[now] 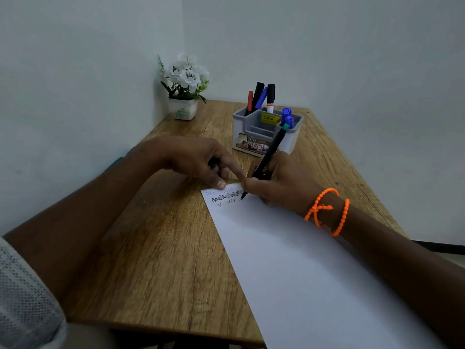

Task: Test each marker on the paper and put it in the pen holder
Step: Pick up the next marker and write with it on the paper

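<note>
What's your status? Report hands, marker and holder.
Right hand grips the black marker, tip on the paper. Left hand pins the paper's top corner. Pen holder behind, markers already inside. Nothing blocking.

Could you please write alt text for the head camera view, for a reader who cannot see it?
A person's right hand grips a black marker, its tip on scribbles at the far corner of a white paper, which the left hand pins down. Behind stand a grey pen holder with markers and a potted white flower.
</note>
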